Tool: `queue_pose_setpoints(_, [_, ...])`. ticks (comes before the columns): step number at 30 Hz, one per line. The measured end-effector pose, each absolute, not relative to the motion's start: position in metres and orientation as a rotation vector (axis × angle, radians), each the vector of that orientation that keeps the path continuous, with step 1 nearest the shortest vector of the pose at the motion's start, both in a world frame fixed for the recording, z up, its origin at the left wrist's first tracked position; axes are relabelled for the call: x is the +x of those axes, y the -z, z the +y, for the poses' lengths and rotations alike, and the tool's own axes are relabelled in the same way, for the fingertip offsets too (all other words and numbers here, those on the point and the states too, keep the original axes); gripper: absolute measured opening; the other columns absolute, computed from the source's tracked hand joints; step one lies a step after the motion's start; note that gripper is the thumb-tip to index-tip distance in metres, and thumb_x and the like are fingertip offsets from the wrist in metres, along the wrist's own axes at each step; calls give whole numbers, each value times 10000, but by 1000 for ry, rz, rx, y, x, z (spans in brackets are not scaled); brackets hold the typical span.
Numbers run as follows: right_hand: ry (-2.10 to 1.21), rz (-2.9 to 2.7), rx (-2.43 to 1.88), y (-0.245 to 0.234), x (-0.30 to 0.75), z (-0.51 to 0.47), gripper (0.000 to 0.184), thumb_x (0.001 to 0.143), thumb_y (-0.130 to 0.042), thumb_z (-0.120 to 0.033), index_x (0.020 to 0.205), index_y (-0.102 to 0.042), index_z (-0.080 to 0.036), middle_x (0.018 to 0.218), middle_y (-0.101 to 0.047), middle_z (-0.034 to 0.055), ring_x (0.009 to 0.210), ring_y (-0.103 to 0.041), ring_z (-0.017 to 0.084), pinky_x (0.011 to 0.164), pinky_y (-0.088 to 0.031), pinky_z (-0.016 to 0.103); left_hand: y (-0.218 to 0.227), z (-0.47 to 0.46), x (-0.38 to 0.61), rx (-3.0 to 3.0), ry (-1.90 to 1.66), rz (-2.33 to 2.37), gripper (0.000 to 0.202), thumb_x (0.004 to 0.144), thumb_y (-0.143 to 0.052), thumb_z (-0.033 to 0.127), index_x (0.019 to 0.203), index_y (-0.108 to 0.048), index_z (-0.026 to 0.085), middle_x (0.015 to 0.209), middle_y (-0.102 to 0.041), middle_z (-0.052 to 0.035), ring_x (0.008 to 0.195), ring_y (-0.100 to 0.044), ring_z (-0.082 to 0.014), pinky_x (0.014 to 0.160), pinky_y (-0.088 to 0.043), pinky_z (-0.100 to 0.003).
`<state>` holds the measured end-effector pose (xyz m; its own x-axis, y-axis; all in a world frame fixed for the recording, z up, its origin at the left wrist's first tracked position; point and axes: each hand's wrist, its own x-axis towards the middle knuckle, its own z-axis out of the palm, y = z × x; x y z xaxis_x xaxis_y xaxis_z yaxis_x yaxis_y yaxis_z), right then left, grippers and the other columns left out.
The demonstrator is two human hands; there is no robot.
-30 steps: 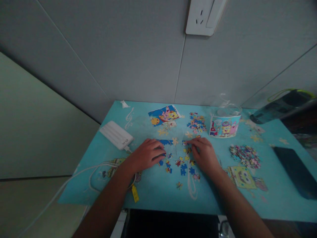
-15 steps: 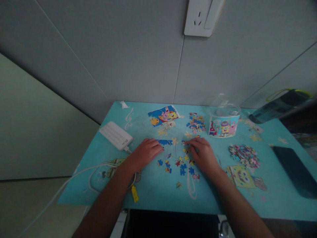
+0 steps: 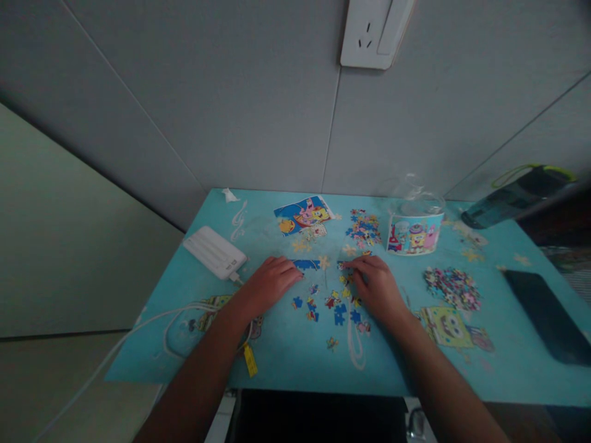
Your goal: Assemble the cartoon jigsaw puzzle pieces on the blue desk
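Observation:
A short strip of joined blue puzzle pieces (image 3: pixel 308 264) lies on the table, its left end at the fingertips of my left hand (image 3: pixel 271 283). Those fingers are closed around that end, and they partly hide it. Across a small gap, my right hand (image 3: pixel 376 286) pinches a puzzle piece (image 3: pixel 341 265) at the tabletop; the fingertips cover part of it. Between and below the hands lie several loose pieces, among them a blue cluster (image 3: pixel 340 314) and a single piece (image 3: pixel 332 343) nearer the front edge. Some pieces sit beside the right palm.
Behind are a cartoon picture card (image 3: pixel 302 215), a heap of pieces (image 3: pixel 364 227) and a clear tub with a printed band (image 3: pixel 414 235). Another heap (image 3: pixel 455 288), a dark phone (image 3: pixel 547 314) and a bottle (image 3: pixel 512 200) lie right. A white power bank (image 3: pixel 215 251) with a cable lies left.
The whole view has shifted slightly. Both hands, the strip and the piece keep their places on the table.

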<state>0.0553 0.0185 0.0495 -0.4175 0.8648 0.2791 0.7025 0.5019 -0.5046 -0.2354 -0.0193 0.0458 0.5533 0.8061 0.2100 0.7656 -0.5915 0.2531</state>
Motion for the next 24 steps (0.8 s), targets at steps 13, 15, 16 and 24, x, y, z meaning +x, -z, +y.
queue_pose_setpoints(13, [-447, -2238, -1291, -49, 56, 18, 308, 892, -515, -106, 1054, -743, -235, 995, -695, 72, 952, -608, 249, 909, -476, 418, -53, -21, -234, 2629, -426, 1345, 276, 1043, -404, 299, 1015, -653, 185, 939, -655, -41, 915, -556, -183, 851, -394, -355])
queue_pose_setpoints(15, [-448, -2237, -1291, -49, 56, 18, 310, 891, -514, -102, 1051, -744, -233, 998, -696, 72, 952, -609, 247, 913, -476, 415, -52, -20, -234, 2639, -437, 1341, 286, 1045, -398, 309, 1007, -652, 184, 918, -655, -38, 906, -560, -181, 853, -397, -355])
queue_pose_setpoints(16, [-447, -2237, -1290, -49, 56, 18, 310, 890, -514, -99, 1050, -744, -232, 999, -696, 72, 952, -610, 246, 912, -476, 411, -51, -20, -234, 2641, -439, 1342, 289, 1046, -395, 313, 1007, -651, 184, 914, -655, -38, 905, -562, -182, 854, -398, -356])
queue_pose_setpoints(24, [-454, -2223, -1280, -50, 55, 18, 307, 886, -522, -106, 1057, -748, -226, 985, -701, 70, 946, -617, 243, 907, -478, 402, -48, -20, -235, 2637, -403, 1367, 301, 1046, -389, 323, 975, -644, 180, 900, -650, -39, 898, -558, -195, 844, -391, -367])
